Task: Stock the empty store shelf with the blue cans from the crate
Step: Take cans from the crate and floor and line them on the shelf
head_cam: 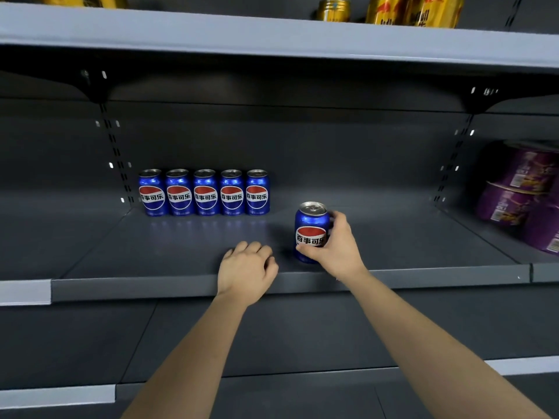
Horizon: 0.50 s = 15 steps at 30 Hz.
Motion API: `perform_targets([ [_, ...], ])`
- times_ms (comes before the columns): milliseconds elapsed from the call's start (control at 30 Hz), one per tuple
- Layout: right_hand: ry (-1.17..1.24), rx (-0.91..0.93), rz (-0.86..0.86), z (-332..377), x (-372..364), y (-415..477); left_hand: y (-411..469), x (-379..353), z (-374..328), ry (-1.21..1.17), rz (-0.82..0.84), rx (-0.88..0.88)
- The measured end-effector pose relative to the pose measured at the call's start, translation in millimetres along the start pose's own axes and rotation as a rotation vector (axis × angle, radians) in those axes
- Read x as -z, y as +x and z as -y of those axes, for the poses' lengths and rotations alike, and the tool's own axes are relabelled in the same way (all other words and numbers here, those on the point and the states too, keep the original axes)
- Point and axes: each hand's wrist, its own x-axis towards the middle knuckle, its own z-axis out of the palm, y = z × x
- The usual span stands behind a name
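Note:
Several blue cans (205, 192) with red, white and blue labels stand side by side in a row at the back left of the dark grey shelf (181, 249). My right hand (335, 246) grips one more blue can (311, 228) upright near the shelf's front edge, right of the middle. My left hand (246, 269) rests on the front of the shelf just left of that can, fingers loosely curled and holding nothing. The crate is out of view.
Purple packages (520, 192) are stacked at the right on the neighbouring shelf section. Gold cans (414, 10) stand on the shelf above. A lower shelf (272, 337) lies beneath my forearms. Slotted uprights (116, 152) bound the section on both sides.

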Motion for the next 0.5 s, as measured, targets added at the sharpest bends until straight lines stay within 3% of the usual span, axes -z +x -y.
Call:
perform_targets([
  [500, -0.085, -0.055, -0.022, -5, -23, 38, -3, -5, -2, 0.016, -0.027, 0.043],
])
